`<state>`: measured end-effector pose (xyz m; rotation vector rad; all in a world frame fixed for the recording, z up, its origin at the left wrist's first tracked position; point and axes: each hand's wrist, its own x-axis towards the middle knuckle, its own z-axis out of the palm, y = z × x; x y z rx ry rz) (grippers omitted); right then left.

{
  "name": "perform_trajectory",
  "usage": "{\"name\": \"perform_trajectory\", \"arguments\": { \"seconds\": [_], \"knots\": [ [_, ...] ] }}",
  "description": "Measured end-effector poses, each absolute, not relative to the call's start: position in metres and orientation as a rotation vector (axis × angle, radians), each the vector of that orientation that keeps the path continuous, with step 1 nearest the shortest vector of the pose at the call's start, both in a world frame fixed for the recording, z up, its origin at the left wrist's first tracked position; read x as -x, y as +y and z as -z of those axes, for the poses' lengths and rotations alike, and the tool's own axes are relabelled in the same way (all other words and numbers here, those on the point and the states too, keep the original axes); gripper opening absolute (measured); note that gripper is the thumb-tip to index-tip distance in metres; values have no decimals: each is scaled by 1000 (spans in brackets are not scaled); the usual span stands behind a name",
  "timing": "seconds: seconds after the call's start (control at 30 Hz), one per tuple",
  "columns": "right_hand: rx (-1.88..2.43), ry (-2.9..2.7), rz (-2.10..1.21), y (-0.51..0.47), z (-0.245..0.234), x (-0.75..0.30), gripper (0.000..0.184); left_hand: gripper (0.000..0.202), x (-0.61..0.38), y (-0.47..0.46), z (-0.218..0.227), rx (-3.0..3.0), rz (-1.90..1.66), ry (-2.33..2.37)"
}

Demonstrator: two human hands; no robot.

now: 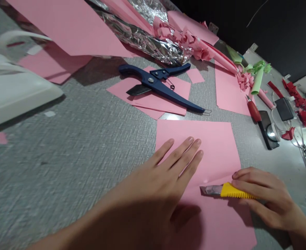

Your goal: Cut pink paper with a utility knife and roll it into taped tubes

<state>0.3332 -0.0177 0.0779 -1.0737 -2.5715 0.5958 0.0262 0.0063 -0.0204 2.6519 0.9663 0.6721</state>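
Observation:
A pink sheet of paper lies in front of me, with a crease running across its middle. My left hand rests flat on its left part, fingers stretched out. Wrapped round a yellow utility knife is my right hand, over the sheet's right edge. The knife's blade is out and points left, beside the crease; whether it touches the paper I cannot tell. Just beyond the sheet, blue-handled pruning shears lie on smaller pink pieces.
A white device stands at the left. Crumpled foil and pink paper rolls with fringed ends lie at the back. To the right are a red-handled tool, a black box-shaped object, a green paper roll and red paper pieces.

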Motion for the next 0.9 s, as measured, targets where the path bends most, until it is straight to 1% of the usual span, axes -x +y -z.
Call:
{"name": "perform_trajectory", "arguments": {
  "seconds": [0.27, 0.43, 0.67, 0.9],
  "knots": [
    [1099, -2638, -574, -18, -86, -328, 26, 80, -25, 6, 22, -2660, -675, 955],
    [1163, -2726, -421, -19, -95, -323, 28, 79, -23, 5, 24, -2643, -720, 963],
    [1191, -2771, -356, -22, -95, -325, 31, 81, -24, 6, 22, -2642, -717, 972],
    [1217, -2755, -373, -23, -96, -329, 30, 79, -24, 7, 20, -2662, -705, 959]
  ]
}}
